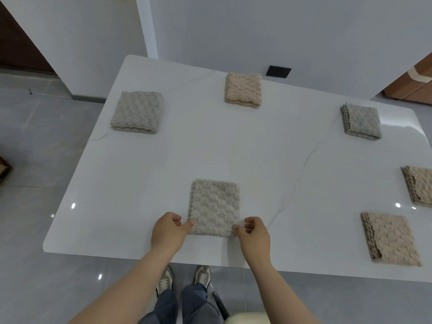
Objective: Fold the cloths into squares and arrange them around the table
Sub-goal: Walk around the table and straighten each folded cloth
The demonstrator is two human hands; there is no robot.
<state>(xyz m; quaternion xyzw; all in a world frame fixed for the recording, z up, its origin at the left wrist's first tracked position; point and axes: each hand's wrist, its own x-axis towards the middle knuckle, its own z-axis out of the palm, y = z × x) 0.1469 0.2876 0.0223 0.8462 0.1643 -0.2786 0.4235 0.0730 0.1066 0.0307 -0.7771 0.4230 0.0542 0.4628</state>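
1. My left hand [168, 230] and right hand [253, 233] pinch the near corners of the folded grey-beige textured cloth [215, 204], fingers curled, though the contact itself is partly hidden.
2. The cloth lies flat near the front edge of the white marble-look table [163, 164], between my hands.

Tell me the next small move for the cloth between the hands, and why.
Probably release both corners and draw the hands back: the near cloth already lies folded and flat on the table, with the left hand and right hand pinching its near corners.
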